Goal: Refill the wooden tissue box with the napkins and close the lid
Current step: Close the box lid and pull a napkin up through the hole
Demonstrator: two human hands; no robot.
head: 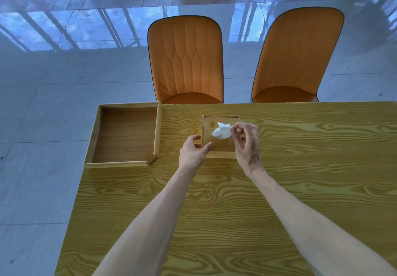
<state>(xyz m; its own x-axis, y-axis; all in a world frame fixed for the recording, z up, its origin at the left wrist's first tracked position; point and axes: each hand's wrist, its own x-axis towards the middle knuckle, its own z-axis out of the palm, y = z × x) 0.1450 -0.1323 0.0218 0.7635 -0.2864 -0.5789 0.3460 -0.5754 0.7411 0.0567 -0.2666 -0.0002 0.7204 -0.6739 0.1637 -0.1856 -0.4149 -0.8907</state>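
- The wooden tissue box [219, 146] sits on the wooden table [214, 211], toward the far edge, with its lid [209, 123] closed flat on top
- A white napkin [222, 131] sticks up in a crumpled tuft through the opening in the middle of the lid
- The right hand [247, 144] is over the right side of the box; its thumb and forefinger are pinched together at the napkin's right edge, the other fingers curled loosely below
- The left hand [193, 151] rests against the box's near left corner, fingers spread and relaxed, the thumb lying on the lid's near edge and the fingertips touching the left side; it steadies the box rather than gripping it
- Both bare forearms reach in from the near edge of the table
- A shallow wooden tray [125, 135] lies well to the left of the box, at the table's far left corner, with a gap in its rim at the near right corner
- 2 orange chairs [185, 61] stand behind the table's far edge on a glossy tiled floor [43, 104]
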